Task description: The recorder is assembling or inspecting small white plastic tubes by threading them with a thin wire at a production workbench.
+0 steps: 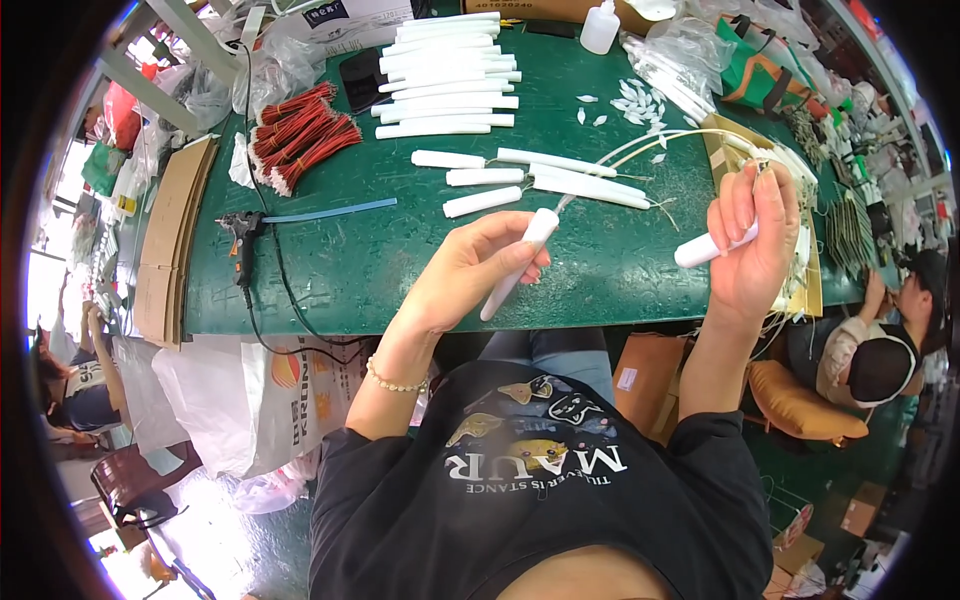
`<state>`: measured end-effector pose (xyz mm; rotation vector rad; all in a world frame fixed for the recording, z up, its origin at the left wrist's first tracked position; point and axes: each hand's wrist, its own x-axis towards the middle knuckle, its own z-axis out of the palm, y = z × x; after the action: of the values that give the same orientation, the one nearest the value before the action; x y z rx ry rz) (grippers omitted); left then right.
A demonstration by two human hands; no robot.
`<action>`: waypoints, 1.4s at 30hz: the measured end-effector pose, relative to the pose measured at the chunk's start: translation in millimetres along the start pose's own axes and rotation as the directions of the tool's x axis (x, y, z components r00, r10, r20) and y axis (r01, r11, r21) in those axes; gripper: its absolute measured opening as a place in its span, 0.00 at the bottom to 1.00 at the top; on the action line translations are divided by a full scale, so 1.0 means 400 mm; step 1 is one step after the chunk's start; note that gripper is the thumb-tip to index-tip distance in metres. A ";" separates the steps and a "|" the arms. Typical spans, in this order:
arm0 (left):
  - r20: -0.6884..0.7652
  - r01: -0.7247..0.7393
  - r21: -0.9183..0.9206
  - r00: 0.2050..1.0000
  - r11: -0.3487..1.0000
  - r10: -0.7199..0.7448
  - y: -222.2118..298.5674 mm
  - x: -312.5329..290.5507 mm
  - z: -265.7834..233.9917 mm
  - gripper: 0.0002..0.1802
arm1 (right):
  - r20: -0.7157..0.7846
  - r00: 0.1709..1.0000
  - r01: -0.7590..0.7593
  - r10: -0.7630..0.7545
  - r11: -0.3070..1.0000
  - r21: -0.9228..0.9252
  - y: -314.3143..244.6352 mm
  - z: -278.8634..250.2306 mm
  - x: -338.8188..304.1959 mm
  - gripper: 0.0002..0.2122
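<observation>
My left hand (470,262) is closed around a slim white candle-like tube (540,232), tilted with its lower end toward me. In my right hand (757,225), raised over the table's right side, is a second white tube (697,250), gripped with fingers curled. A pale wire (640,143) arcs from the upper end of the left tube toward the right hand. Just beyond the left hand lie several white tubes, short ones (483,202) and longer ones (590,186), some with thin wires at their ends.
White tubes are stacked (445,88) at the back, beside bundles of red wire (300,135). A glue gun (241,240) with its cord rests left. Small white flame-shaped pieces (640,103) lie back right, near a white bottle (599,28). A cardboard box (730,150) stands right.
</observation>
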<state>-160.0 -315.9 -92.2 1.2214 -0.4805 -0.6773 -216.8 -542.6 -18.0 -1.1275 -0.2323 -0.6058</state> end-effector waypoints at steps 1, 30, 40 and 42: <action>0.003 -0.006 -0.014 1.000 1.000 0.006 0.000 0.000 0.000 0.17 | -0.014 1.000 -0.018 0.018 1.000 -0.008 0.001 -0.003 -0.003 0.06; -0.005 -0.036 0.619 0.999 0.785 0.050 0.061 0.007 0.043 0.11 | 0.395 0.838 0.056 0.376 0.661 -0.748 0.041 -0.027 -0.038 0.04; 0.019 -0.077 0.658 0.996 0.749 0.086 0.055 0.018 0.044 0.13 | 0.405 0.838 0.073 0.367 0.659 -0.748 0.046 -0.026 -0.039 0.04; 0.022 -0.167 0.639 0.980 0.751 0.199 0.051 0.021 0.047 0.13 | 0.399 0.831 0.079 0.387 0.628 -0.774 0.044 -0.017 -0.040 0.04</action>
<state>-162.2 -330.8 -67.4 1.8019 -0.8246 -0.3063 -220.7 -538.5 -41.9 -2.1543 -0.3619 -0.1759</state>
